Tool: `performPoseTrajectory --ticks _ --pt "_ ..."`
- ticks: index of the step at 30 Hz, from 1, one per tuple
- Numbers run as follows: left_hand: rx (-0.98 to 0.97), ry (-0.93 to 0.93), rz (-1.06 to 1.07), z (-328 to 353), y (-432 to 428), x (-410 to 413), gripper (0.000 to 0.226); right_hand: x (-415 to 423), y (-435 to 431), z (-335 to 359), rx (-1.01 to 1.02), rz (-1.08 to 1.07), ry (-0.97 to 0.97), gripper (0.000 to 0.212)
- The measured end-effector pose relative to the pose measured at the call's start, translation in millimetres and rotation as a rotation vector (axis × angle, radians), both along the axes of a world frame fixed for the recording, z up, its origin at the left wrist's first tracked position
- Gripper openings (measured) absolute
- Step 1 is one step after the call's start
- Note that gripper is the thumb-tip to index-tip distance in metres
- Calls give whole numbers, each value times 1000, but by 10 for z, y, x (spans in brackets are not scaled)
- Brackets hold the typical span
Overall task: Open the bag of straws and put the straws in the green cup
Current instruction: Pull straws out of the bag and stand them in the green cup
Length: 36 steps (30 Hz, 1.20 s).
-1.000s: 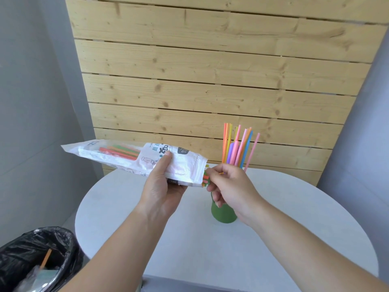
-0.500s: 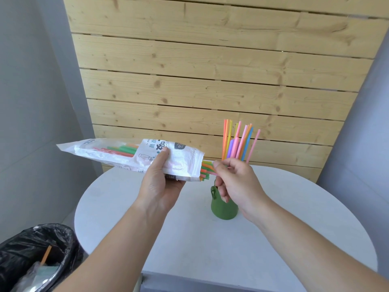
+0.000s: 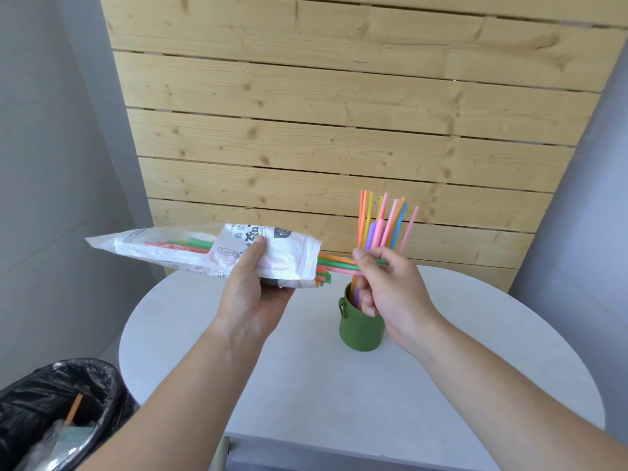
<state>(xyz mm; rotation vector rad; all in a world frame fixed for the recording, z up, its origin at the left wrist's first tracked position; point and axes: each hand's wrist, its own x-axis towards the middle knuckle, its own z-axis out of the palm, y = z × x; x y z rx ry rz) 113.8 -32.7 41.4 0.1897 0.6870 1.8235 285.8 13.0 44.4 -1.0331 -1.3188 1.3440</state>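
Left hand [image 3: 253,294] grips the bag [image 3: 204,253]; right hand [image 3: 387,283] pinches straws [image 3: 339,261] poking from its mouth, above the cup [image 3: 362,329] on the counter [image 3: 306,385].

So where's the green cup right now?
The green cup stands on the round white table, right of centre, just below the right hand, with straws already upright in it.

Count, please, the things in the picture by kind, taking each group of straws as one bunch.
Bag: 1
Cup: 1
Table: 1
Bin: 1
Hands: 2, left hand and right hand
Straw bunches: 3, cup straws, pulled straws, bag straws
Total: 9
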Motion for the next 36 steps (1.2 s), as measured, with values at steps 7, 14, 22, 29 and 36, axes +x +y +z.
performPoseTrajectory --ticks 7,14,22,29,36 --pt "-2 -40 17 -11 10 -44 25 206 126 79 -6 17 -2 17" --pt "-7 -46 12 -49 32 -48 26 484 227 215 95 18 -104 14" --pt "-22 -33 16 -94 34 -67 26 1091 425 632 188 -24 -306 19" --pt "-42 -40 20 -114 54 -65 11 1454 517 933 255 -42 -500 18" --pt "-51 -45 32 -134 63 -91 16 1620 511 1031 257 -70 -559 19"
